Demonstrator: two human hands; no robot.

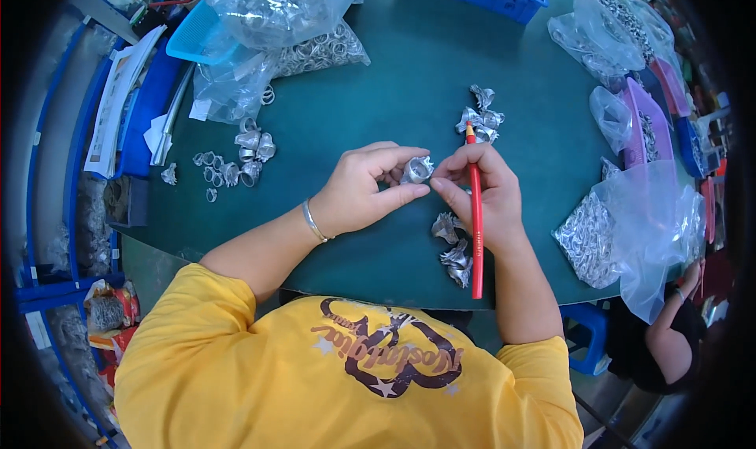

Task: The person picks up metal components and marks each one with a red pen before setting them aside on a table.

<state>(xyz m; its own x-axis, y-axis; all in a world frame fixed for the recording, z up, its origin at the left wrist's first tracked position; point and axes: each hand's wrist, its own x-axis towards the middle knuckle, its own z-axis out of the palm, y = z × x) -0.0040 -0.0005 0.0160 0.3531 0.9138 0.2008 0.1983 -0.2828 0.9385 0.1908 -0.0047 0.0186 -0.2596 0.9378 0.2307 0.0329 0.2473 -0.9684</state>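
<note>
Between the thumb and fingers of my left hand (358, 183) is a silver metal ring (416, 170) with a jagged top. My right hand (486, 187) has a long red pencil (476, 228) tucked in it, its tip pointing away from me. The thumb and forefinger of that hand are close to the ring's right side; whether they touch it I cannot tell. Beyond the right hand lies a small heap of silver rings (490, 119). More chunky rings (455, 261) lie just below it, near the table's front edge.
Loose rings (249, 151) are scattered on the green table (370, 94) at left. Plastic bags of rings (323, 51) and a light-blue basket (193, 35) stand far left. A blue tray (504, 4) is at the back, a pink tray (636, 126) and bag (591, 240) at right. Another person's arm (673, 331) shows lower right.
</note>
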